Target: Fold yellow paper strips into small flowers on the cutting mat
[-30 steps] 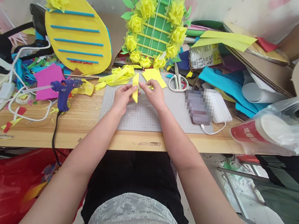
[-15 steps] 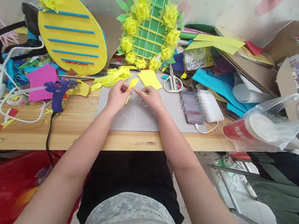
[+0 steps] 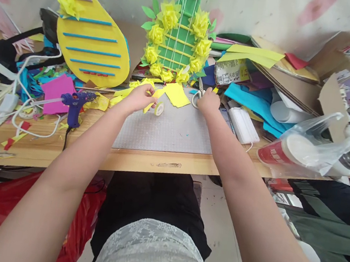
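My left hand (image 3: 141,97) is closed, pinching a small yellow paper piece (image 3: 147,107) above the grey cutting mat (image 3: 174,135). Close by its fingertips is a small tape roll (image 3: 159,109); whether the fingers touch it I cannot tell. Over at the mat's right back corner, my right hand (image 3: 209,102) has its fingers closed at the handles of the white-handled scissors (image 3: 196,99), whose blades point away from me. One handle loop is partly hidden by the hand. Yellow paper sheets (image 3: 177,95) lie between the hands, with crumpled yellow pieces (image 3: 119,98) to the left.
A yellow cardboard instrument (image 3: 91,57) and a green one (image 3: 179,45) with yellow paper flowers stand at the back. On the left lies a blue glue gun (image 3: 75,105). A white power bank (image 3: 244,126), a bagged cup (image 3: 277,151) and piled paper and cardboard (image 3: 285,79) occupy the right.
My right hand has moved right, away from the left hand, to the scissors. My left hand keeps the yellow piece, and the tape roll now shows beside it.
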Available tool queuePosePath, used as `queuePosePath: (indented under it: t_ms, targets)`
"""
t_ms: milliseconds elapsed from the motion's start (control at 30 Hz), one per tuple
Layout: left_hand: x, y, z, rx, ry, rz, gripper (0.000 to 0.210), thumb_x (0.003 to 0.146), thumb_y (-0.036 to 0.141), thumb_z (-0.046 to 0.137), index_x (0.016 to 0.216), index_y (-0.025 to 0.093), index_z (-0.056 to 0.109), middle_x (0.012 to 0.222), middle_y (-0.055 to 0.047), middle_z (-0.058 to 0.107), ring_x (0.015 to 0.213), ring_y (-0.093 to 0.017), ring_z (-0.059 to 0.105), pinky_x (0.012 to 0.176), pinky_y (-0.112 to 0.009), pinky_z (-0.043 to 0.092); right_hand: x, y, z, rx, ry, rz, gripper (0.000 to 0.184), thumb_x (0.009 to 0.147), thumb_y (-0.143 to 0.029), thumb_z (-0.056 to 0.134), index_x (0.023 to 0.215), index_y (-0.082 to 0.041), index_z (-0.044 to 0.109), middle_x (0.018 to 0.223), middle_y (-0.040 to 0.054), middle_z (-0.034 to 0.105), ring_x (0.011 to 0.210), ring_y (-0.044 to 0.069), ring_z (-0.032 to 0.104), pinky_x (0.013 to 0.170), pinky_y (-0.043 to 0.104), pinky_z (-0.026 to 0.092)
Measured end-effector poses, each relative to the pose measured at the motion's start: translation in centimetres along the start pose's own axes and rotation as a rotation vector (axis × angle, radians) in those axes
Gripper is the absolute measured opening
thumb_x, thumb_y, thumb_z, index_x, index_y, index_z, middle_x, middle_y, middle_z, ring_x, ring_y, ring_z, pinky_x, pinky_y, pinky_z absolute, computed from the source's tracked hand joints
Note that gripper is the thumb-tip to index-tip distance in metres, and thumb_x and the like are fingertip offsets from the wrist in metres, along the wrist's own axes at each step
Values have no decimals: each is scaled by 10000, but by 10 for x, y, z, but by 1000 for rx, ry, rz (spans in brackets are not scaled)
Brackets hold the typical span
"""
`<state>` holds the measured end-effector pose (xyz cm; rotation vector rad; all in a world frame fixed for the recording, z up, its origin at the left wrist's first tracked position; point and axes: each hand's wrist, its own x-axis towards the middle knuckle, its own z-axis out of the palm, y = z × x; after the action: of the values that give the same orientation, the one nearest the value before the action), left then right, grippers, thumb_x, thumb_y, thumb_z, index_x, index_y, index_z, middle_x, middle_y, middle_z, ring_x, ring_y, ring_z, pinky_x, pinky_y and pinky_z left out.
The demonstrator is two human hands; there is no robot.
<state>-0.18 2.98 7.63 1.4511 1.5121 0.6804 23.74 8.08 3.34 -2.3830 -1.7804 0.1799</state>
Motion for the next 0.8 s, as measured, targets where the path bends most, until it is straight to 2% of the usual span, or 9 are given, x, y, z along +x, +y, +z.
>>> queuePosePath:
  t_ms: [100, 233, 333, 400, 467, 533, 667, 800]
  targets:
    - [0, 4, -9, 62, -32, -7, 209, 770, 80, 580, 772, 209, 416, 703, -13, 634, 641, -153, 633, 592, -255, 434, 2, -7, -2, 7, -55, 13, 496, 794, -167, 575, 1251, -23, 446, 1237, 273, 583, 1146, 322, 583, 915, 397, 449]
    - [0, 11, -19, 126, -40, 10, 224, 722, 96, 613, 768, 209, 425, 765, -44, 670, 721, -187, 650, 592, -250, 400, 1, -2, -18, -3, -31, -23, 512, 778, -221, 618, 1228, -5, 502, 1210, 265, 609, 1136, 333, 594, 932, 399, 454]
    - [3, 13, -24, 206, -26, 13, 218, 696, 112, 616, 780, 214, 442, 746, -41, 672, 724, -195, 636, 594, -255, 381, -8, 13, -37, 45, -78, -71, 300, 768, -260, 608, 1013, -91, 643, 1068, 194, 680, 1050, 331, 625, 872, 401, 475]
    - [6, 14, -27, 270, -3, 16, 217, 680, 134, 627, 791, 217, 460, 729, -29, 661, 729, -194, 624, 609, -258, 382, -17, 26, -49, 149, -123, -119, 198, 750, -211, 596, 917, -132, 668, 961, 139, 699, 916, 268, 645, 790, 357, 480]
    - [9, 15, -29, 318, 5, 49, 223, 660, 155, 642, 797, 218, 479, 744, -18, 655, 764, -189, 619, 642, -258, 395, -27, 36, -55, 293, -187, -172, 246, 721, -178, 611, 962, -148, 657, 953, 90, 692, 830, 198, 624, 737, 309, 464]
    - [11, 17, -30, 336, -15, 87, 228, 648, 164, 643, 812, 218, 493, 774, -12, 657, 807, -180, 619, 679, -255, 406, -34, 41, -56, 311, -195, -242, 322, 685, -258, 681, 989, -159, 643, 956, 64, 676, 796, 178, 588, 696, 293, 434]
    - [12, 22, -33, 358, -73, 71, 243, 664, 185, 620, 877, 226, 510, 762, -2, 660, 823, -179, 628, 704, -256, 413, -42, 40, -49, 172, -130, -457, 456, 669, -533, 695, 943, -172, 646, 974, 71, 656, 832, 200, 561, 682, 290, 370]
    - [12, 23, -34, 368, -118, 76, 248, 665, 198, 645, 881, 234, 528, 736, 11, 662, 848, -189, 638, 732, -254, 414, -46, 27, -44, 3, -131, -609, 481, 731, -620, 606, 931, -184, 648, 952, 83, 682, 849, 219, 582, 686, 290, 329]
